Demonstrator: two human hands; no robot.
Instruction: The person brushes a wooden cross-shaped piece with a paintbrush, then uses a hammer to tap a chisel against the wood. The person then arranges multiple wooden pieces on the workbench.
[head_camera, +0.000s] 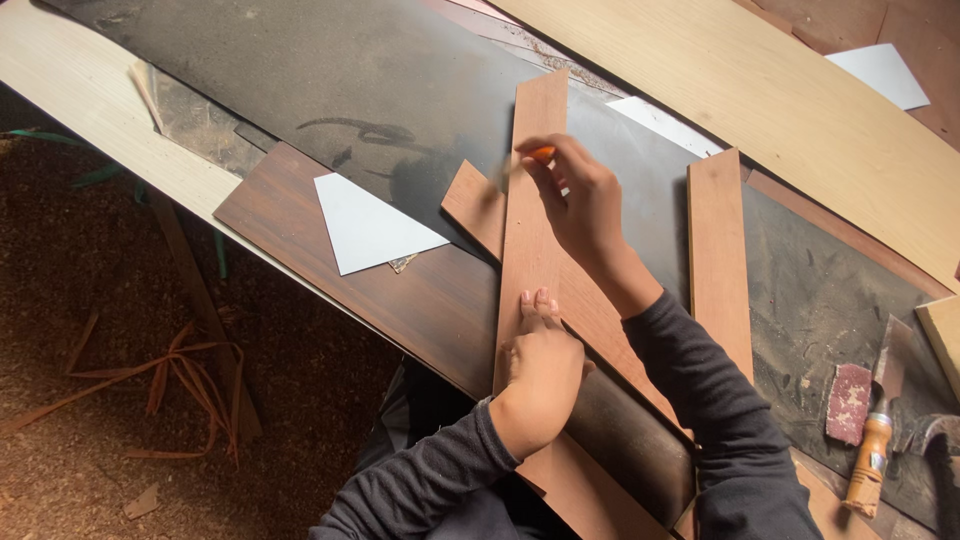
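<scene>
Presently, the work in hand appears to be marking or scoring along a reddish-brown wooden strip (530, 230). To the left of both hands, a dark laminate panel (330, 270) lies on the bench with a white triangular offcut (365, 225) resting on it, well apart from the fingers. The left hand (540, 370) lies flat on the lower part of the strip, fingers together and extended, pressing it down; it holds nothing. Above it, the right hand (580, 205) is closed in a pinch on a small orange-tipped tool (540, 153), its point blurred and set near the strip's left edge, towards the far end. What kind of tool it is cannot be told. Just right of the right forearm lies a second wooden strip (718, 255), untouched. Far to the right rest a piece of reddish sandpaper (848, 402) and a chisel with a wooden handle (872, 450).

Judgement: the stroke is under way. The next move calls for steady downward pressure from the flat hand, so the strip does not shift, and a controlled draw of the tool along the edge.
</scene>
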